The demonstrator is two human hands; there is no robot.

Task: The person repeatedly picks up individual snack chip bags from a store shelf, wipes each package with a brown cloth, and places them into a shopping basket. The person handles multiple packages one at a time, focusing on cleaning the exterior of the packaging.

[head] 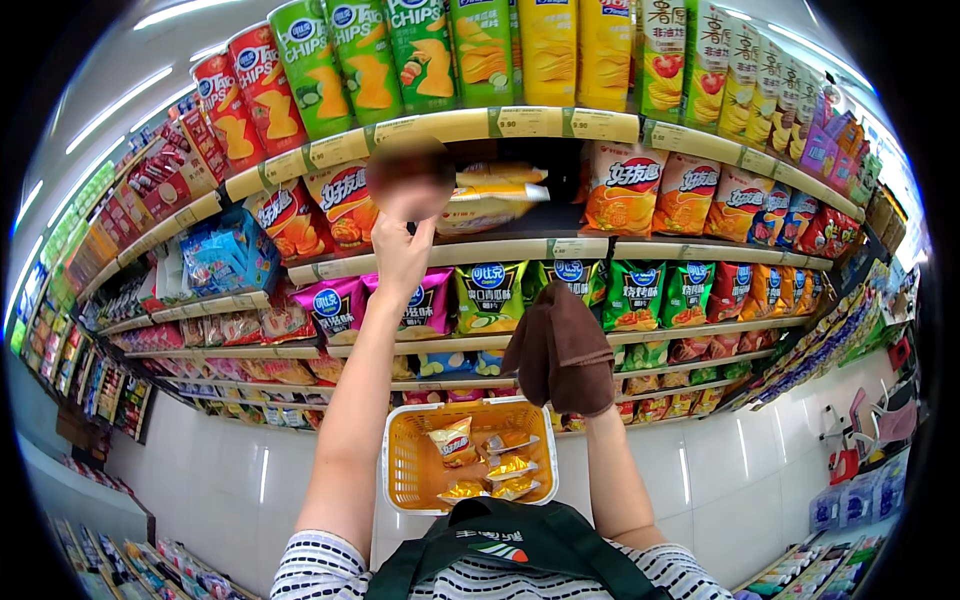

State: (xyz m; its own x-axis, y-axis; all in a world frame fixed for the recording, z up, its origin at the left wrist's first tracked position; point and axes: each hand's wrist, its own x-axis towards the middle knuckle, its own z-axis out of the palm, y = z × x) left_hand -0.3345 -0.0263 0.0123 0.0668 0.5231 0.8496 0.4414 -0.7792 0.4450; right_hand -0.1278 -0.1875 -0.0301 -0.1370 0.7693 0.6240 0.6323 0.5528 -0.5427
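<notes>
My left hand (405,244) is raised at the shelf of orange snack bags, its fingers bent at a blurred round patch that hides what they touch. Just right of it, yellow and white snack bags (491,199) lie flat in a dark gap of that shelf. A folded brown cloth (562,352) covers my right hand, which is held out before the row of green chip bags (637,296). Orange snack bags (622,187) stand upright to the right of the gap. Below my hands, an orange plastic basket (397,457) with a white rim holds several snack bags (454,442).
Tall chip canisters (420,56) line the shelf above, over a cream shelf edge (525,124) with price tags. A blue box of packets (225,255) stands at the left. Pale floor tiles (225,465) lie below, with a pink chair (892,416) and wrapped packs (859,499) at the right.
</notes>
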